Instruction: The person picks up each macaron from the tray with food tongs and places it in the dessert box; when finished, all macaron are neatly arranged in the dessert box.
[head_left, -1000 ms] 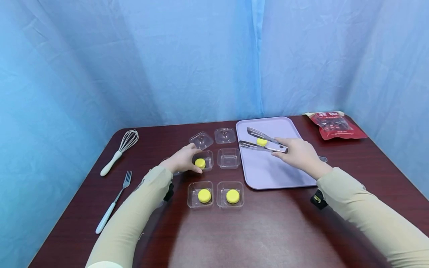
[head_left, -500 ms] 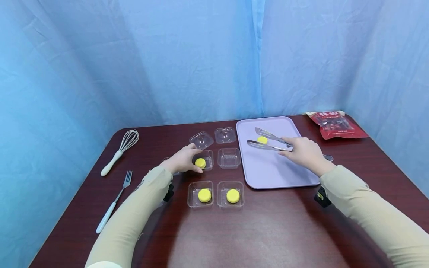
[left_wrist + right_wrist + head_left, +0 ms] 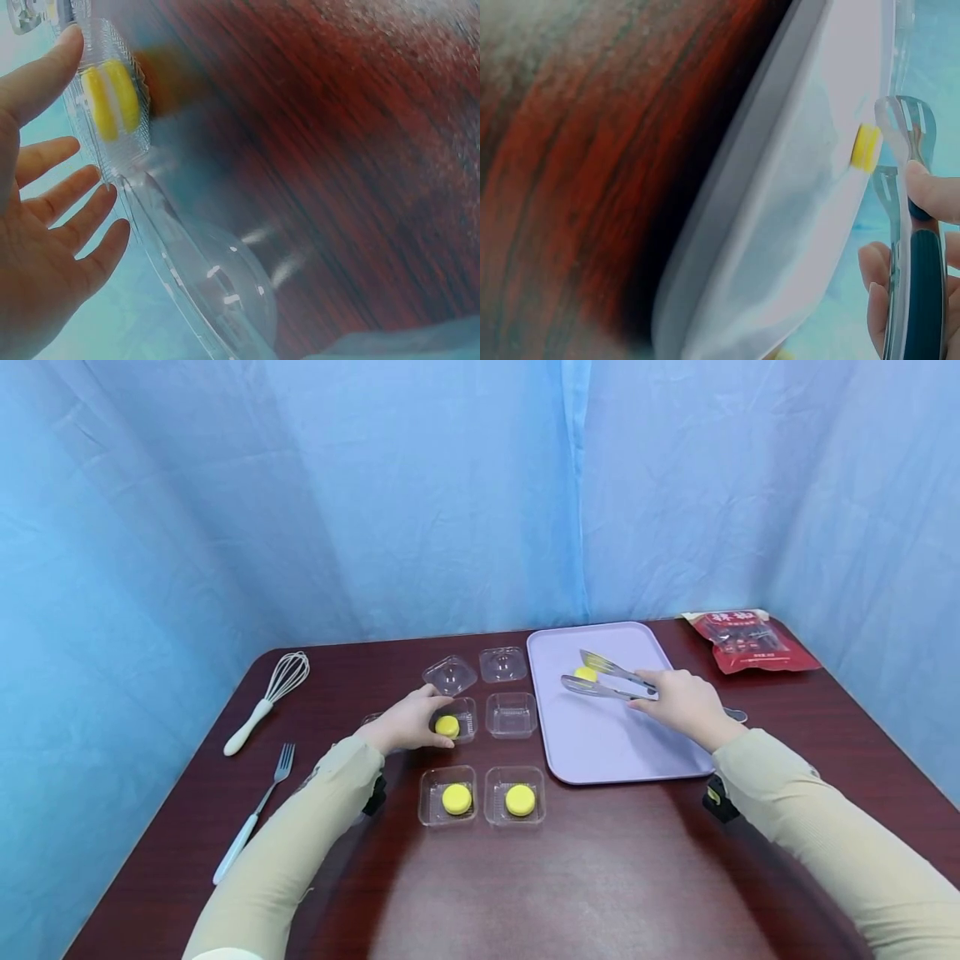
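Note:
My right hand [image 3: 686,706] grips metal tongs [image 3: 600,688] over the lilac tray [image 3: 600,743]. Their spread tips stand on either side of a yellow macaron [image 3: 585,674] on the tray; whether they touch it I cannot tell. In the right wrist view the tongs [image 3: 924,285] show a dark handle under the fingers. My left hand [image 3: 411,720], fingers spread and fairly straight, is at the left side of a clear plastic box [image 3: 468,720] with another yellow macaron [image 3: 111,100] inside. Its thumb and fingertips lie along the rim, seemingly touching it.
Two clear boxes [image 3: 447,818] in front hold one yellow macaron each. A box [image 3: 512,717] without a macaron stands beside the tray. Clear lids [image 3: 503,664] lie behind. A whisk [image 3: 270,697] and fork [image 3: 258,806] lie left, a red packet [image 3: 753,643] far right.
The tongs and my right hand have shifted slightly right, and the tong tips have come around the macaron on the tray. My left hand has stayed at its box.

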A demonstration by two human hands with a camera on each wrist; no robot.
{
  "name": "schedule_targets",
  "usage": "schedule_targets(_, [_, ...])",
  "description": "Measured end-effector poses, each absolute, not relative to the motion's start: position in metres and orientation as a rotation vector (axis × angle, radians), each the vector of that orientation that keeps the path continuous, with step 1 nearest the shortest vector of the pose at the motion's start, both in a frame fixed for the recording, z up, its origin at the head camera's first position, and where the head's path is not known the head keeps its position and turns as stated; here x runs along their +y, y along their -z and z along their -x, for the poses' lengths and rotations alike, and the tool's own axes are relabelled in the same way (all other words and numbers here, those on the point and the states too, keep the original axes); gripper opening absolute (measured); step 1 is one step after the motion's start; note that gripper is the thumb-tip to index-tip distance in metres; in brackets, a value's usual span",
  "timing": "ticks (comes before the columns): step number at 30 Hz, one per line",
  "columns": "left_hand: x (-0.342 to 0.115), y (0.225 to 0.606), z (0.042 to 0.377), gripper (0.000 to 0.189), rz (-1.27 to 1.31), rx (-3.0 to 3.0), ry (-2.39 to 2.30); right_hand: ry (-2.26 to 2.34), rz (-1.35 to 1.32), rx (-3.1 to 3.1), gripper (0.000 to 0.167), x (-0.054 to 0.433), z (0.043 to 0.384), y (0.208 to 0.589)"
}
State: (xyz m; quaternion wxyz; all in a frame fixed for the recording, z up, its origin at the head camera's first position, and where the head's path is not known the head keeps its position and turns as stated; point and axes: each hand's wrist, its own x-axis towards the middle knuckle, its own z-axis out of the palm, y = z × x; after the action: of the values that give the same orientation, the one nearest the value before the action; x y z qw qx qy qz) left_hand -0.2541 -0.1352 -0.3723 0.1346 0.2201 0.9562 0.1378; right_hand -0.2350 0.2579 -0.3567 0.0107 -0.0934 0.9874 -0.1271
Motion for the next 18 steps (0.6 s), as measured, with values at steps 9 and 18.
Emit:
schedule_targets(9, [-0.133, 0.369, 0.252, 0.075, -0.652, 2.768, -0.361, 0.386, 0.25, 3.051, 0.061, 0.262, 0.237, 0.36])
schedule_targets(18, [-0.127, 0.361, 0.25, 0.076, -0.66, 2.774, -0.404, 0.415, 0.215, 3.057, 0.056, 0.266, 0.237, 0.362])
